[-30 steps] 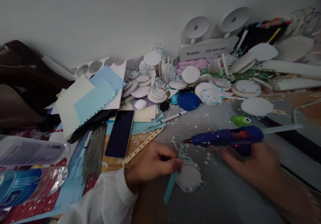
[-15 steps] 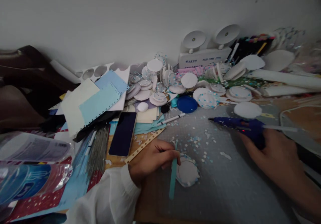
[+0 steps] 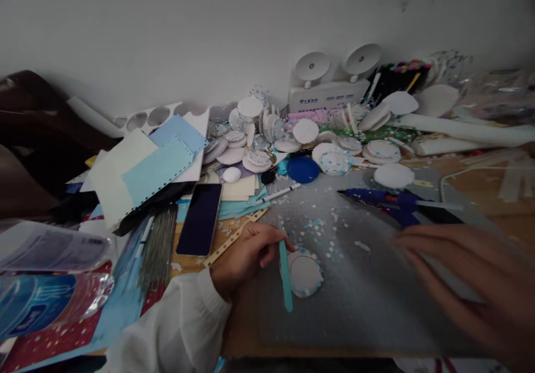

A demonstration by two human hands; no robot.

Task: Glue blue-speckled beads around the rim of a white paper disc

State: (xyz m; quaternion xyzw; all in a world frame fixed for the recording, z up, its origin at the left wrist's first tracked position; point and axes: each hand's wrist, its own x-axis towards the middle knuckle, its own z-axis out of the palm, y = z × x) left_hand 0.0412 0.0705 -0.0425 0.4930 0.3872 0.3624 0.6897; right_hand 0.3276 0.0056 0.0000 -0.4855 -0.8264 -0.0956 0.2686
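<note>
Cluttered grey mat (image 3: 376,306) below white wall (image 3: 209,27); left hand (image 3: 246,253) pinching teal stick (image 3: 286,275), right hand (image 3: 468,278) spread, empty (blurred).

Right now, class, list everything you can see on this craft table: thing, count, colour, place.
Glue gun: one, dark blue, lying on the grey mat, right of centre.
Craft stick: one, light blue, on the mat beside the near disc.
Near disc: one, white, confetti-edged, front centre.
Disc pile: many, white, at the back.
Lid: one, blue, before the pile.
Phone: one, black screen, left of the mat.
Pen: one, white, behind the mat.
Card sheets: several, cream and pale blue, back left.
Left hand: pinching the stick's top.
Right hand: blurred, empty, above the mat.
</note>
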